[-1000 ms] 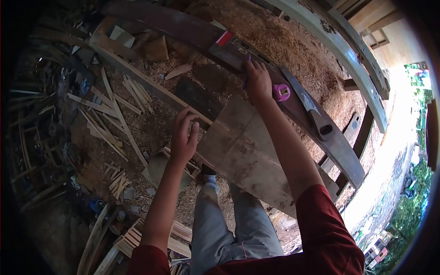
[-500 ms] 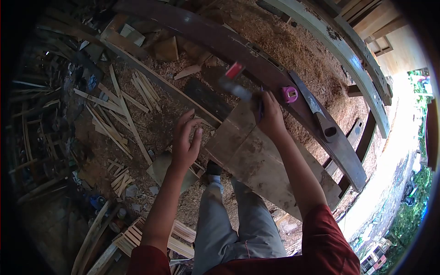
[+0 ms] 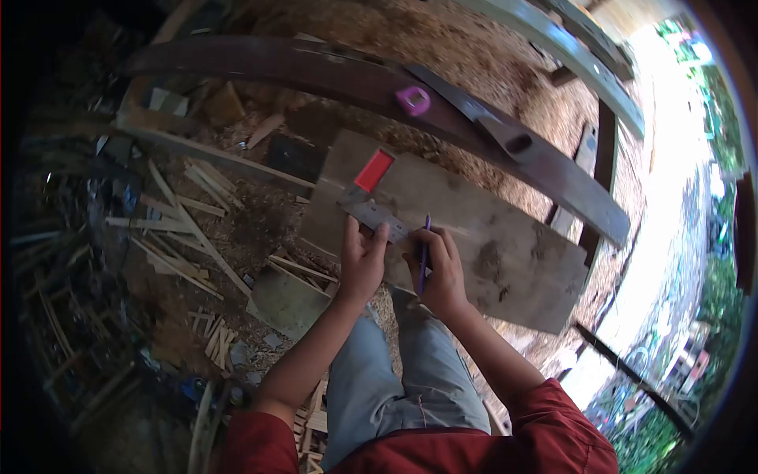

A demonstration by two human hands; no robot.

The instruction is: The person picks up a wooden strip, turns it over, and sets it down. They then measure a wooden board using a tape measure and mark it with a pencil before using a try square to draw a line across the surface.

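Observation:
A try square with a red stock [image 3: 373,170] and a metal blade [image 3: 376,220] lies over the wide wooden board [image 3: 497,229] in front of me. My left hand [image 3: 364,262] is closed on the blade, thumb on top, near its middle. My right hand [image 3: 440,272] grips a purple pencil [image 3: 424,257] that stands nearly upright between the fingers. The fingertips of this hand are right at the blade's free end. Pale scuffs and dark stains mark the board's face.
Beyond the board runs a long dark curved beam [image 3: 268,69], carrying a pink tape measure [image 3: 413,100] and a handsaw [image 3: 475,112]. Thin wood strips [image 3: 180,213] and shavings litter the ground at left. A pale beam [image 3: 553,39] lies at the far right.
The square has come down over the board, and my left hand, empty before, now grips its blade. My right hand has moved nearer to me with the pencil. The view has turned.

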